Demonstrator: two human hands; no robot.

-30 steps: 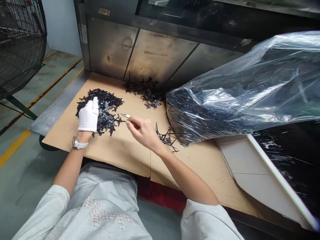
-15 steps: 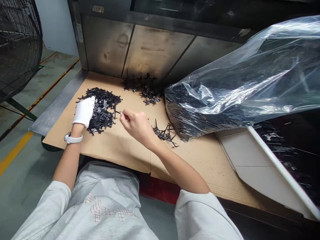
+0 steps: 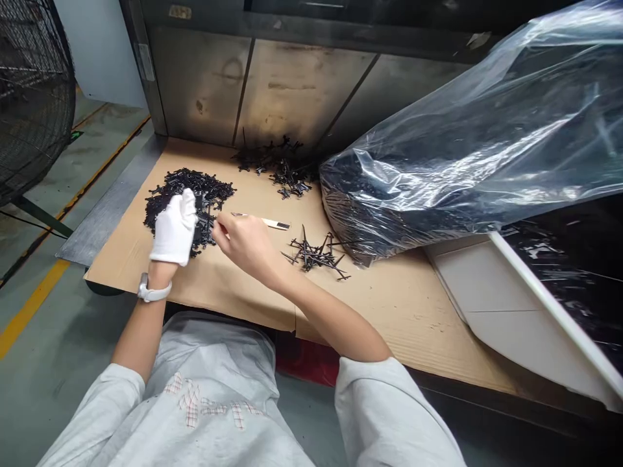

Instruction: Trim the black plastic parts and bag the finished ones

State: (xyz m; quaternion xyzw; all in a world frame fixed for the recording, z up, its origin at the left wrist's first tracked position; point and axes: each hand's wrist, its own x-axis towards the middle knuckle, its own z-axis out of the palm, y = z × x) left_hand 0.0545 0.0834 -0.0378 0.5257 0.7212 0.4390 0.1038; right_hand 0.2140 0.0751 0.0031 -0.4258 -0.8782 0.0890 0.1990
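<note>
L gloved hand (image 3: 174, 227) on blk parts (image 3: 187, 185), R hand (image 3: 246, 246) by knife (image 3: 275, 224), grips unclear, poly bag (image 3: 467, 149) right

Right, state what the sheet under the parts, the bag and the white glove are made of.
The sheet looks like matte brown cardboard, with a seam. The bag looks like glossy clear plastic film, creased. The glove looks like soft matte fabric, perhaps cotton.

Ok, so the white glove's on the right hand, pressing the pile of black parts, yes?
No: the white glove is on the left hand, not the right. The head view shows the right hand bare. The glove does press the pile of black parts.
</note>
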